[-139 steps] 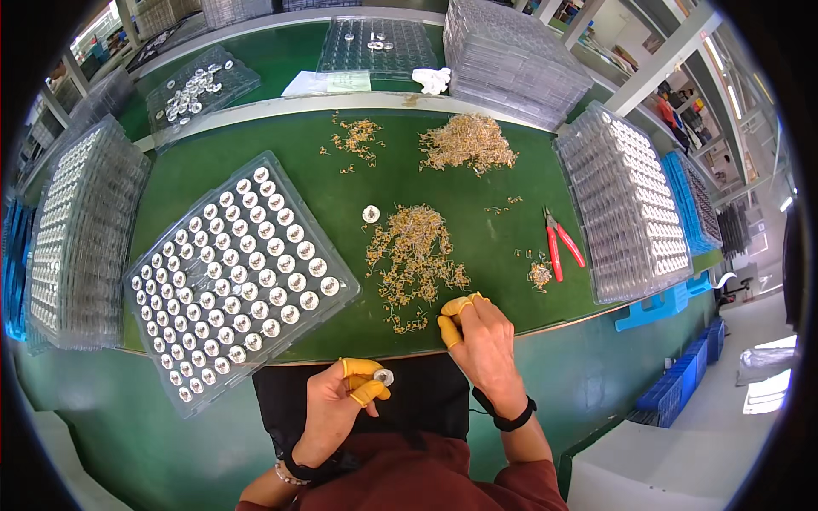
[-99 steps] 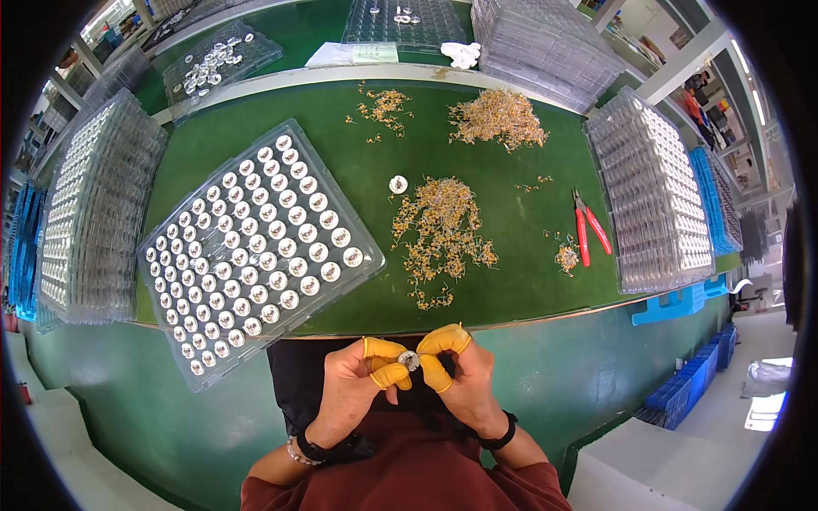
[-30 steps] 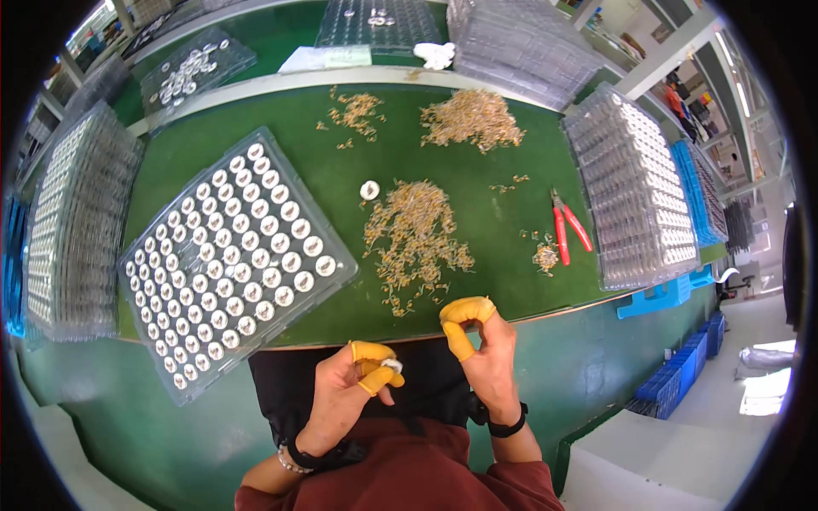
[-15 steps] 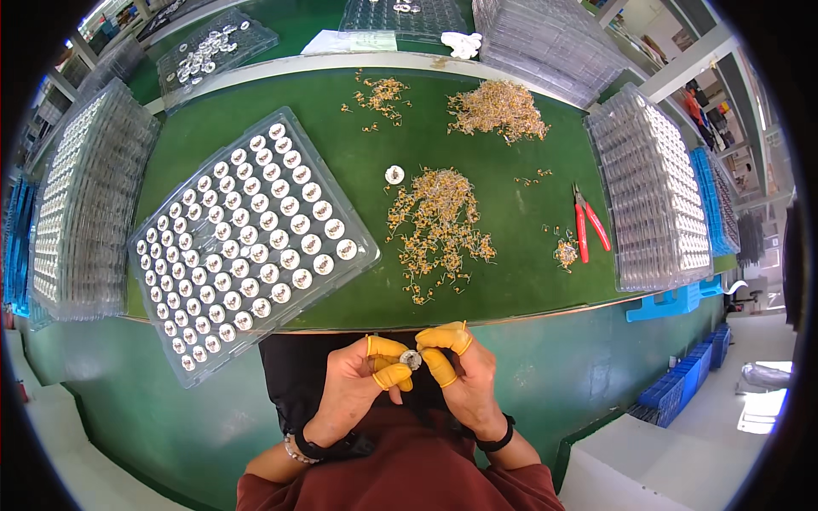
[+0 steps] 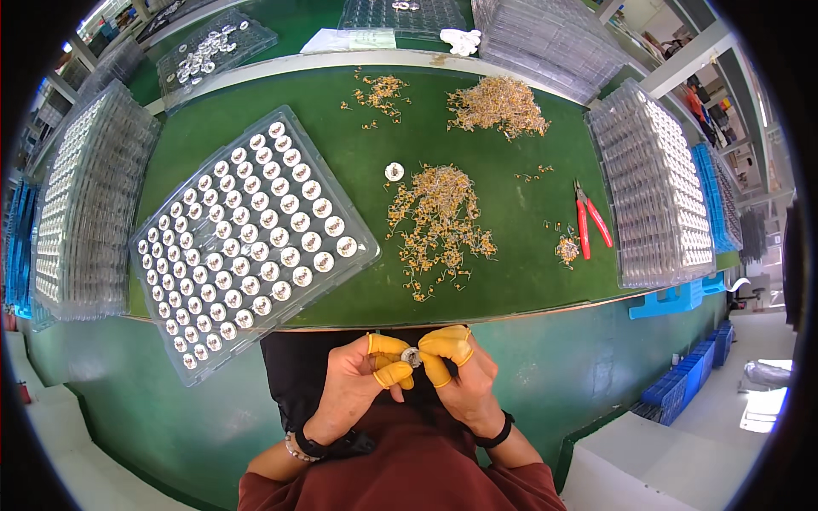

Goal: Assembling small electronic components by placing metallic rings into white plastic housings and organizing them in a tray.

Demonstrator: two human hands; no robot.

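Note:
Over my lap, just off the table's front edge, my left hand pinches a small round white-and-silver part between yellow-covered fingertips. My right hand, also in yellow finger covers, has its thumb and forefinger closed at the part's right edge; what sits between them is too small to make out. A clear tray with rows of similar round white parts lies angled on the left of the green table. Beyond my hands spreads a loose pile of small orange components with wire leads. One round white part lies beside that pile.
Red-handled cutters lie at the right, beside a small heap of components. A larger component pile is at the back. Stacks of filled trays stand at the left and right edges.
My right thumb and forefinger have drawn closer together against the round part. My left hand keeps its hold on that part, almost unmoved.

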